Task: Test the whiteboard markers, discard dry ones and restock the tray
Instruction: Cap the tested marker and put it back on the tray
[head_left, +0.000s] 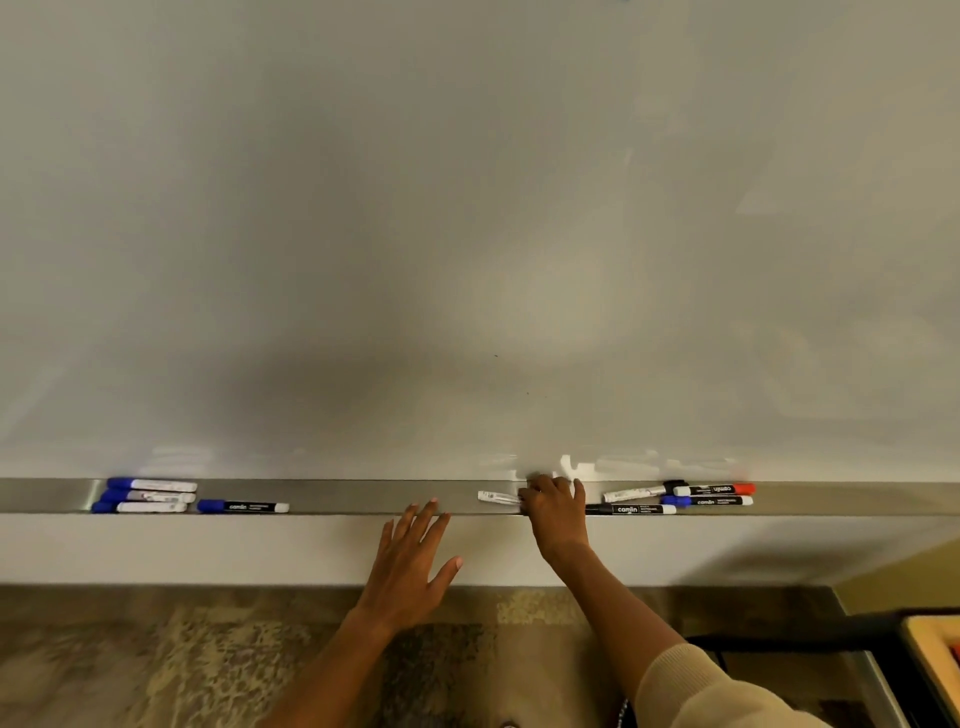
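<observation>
**On the tray: picking a marker to test**

In the tray (363, 496), the right hand (556, 512) curls over a marker (497, 497); the left hand (410, 561) hovers spread, empty. Best to lift it level, uncap, then stroke the board (467, 208). Its cap end is hidden under the fingers; the colour is unclear.

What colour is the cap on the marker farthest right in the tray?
Red cap, seen in the head view.
</observation>
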